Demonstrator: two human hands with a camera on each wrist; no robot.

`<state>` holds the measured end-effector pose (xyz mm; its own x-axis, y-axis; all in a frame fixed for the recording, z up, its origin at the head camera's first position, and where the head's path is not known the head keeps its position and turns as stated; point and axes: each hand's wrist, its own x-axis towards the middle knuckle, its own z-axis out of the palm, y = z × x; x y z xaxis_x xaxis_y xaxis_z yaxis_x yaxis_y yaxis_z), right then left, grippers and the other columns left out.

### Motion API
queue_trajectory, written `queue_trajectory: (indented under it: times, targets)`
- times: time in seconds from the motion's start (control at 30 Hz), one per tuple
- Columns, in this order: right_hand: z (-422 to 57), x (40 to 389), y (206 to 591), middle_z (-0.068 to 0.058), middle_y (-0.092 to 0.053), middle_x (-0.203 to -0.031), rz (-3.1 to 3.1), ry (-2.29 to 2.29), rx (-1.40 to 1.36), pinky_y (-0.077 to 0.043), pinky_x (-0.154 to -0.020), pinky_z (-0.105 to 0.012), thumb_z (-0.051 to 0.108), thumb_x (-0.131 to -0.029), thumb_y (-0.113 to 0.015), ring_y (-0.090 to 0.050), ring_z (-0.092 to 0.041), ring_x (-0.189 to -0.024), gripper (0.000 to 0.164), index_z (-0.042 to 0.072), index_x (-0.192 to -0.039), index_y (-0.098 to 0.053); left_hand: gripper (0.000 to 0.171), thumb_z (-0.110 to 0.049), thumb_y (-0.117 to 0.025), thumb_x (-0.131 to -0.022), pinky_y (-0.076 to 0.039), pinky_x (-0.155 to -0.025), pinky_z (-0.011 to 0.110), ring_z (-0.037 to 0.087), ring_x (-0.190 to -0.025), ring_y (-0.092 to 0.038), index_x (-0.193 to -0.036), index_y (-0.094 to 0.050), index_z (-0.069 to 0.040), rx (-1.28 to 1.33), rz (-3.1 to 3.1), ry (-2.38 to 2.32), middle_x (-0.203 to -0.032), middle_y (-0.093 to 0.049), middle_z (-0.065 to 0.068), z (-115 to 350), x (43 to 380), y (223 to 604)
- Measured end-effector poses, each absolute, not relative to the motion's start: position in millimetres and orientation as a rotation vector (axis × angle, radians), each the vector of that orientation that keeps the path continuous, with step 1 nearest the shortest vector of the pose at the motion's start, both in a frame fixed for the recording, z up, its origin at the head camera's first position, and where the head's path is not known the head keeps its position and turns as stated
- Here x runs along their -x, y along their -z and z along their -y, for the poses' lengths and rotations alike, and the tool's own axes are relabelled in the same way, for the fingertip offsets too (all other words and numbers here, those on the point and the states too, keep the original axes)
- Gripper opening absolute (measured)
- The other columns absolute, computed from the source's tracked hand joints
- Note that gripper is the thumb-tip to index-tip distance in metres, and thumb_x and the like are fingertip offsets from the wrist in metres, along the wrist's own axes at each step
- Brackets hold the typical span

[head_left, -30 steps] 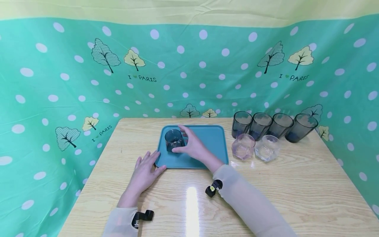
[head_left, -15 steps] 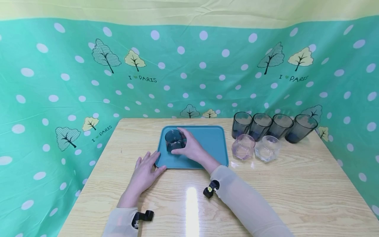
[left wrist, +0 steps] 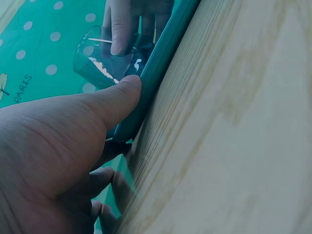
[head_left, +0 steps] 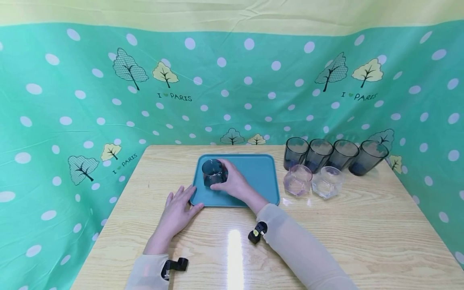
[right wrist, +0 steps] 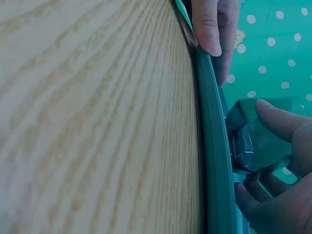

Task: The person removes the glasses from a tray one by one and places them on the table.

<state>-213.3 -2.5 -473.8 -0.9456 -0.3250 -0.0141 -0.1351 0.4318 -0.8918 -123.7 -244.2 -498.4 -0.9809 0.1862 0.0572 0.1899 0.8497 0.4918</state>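
A short, dark, clear-walled glass [head_left: 212, 174] stands upright on the left part of a blue rectangular tray [head_left: 259, 177]. My right hand [head_left: 237, 183] holds it from the right side, thumb at the front and fingers round the back. In the right wrist view the thumb presses the faceted wall of the glass [right wrist: 268, 129], and the fingers lie on its other side. At the tray's front left corner rests my left hand [head_left: 178, 211], fingers spread. The left wrist view has its thumb [left wrist: 124, 95] lying against the tray rim [left wrist: 146, 97].
Right of the tray, several tall smoky glasses [head_left: 296, 154] stand in a row at the back. A pinkish faceted glass [head_left: 298, 181] and a colourless one [head_left: 328, 183] stand in front of them. A polka-dot cloth [head_left: 224, 80] hangs behind the wooden table [head_left: 203, 249].
My right hand has closed in on the dark glass, its fingers moving left and down to the glass wall. The glass, the tray and my left hand stay in place.
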Motion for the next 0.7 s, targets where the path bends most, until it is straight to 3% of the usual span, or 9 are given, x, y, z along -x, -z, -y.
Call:
queue_trajectory:
  times: [0.27,0.7]
  targets:
    - [3.3,213.3,473.4,-0.012,-0.049,-0.167,-2.512,1.516,0.389,-0.041,-0.125,-0.054,0.024,-0.09,-0.096,-0.047,-0.033,-0.153,0.098,0.018,-0.171,-0.04,0.077,-0.041,-0.076,-0.107,-0.007,-0.131,0.072,0.05,-0.163,-0.026,-0.166,-0.047,-0.002,0.301,3.017,0.805,-0.168,-0.046,0.025,243.7,123.6,497.5]
    - [3.6,210.4,475.4,-0.011,-0.055,-0.159,-2.543,1.534,0.388,-0.048,-0.119,-0.052,0.024,-0.089,-0.097,-0.054,-0.032,-0.147,0.096,0.016,-0.168,-0.043,0.076,-0.041,-0.076,-0.107,-0.007,-0.131,0.072,0.05,-0.163,-0.026,-0.166,-0.047,-0.001,0.307,3.013,0.801,-0.169,-0.046,0.024,243.3,123.2,497.6]
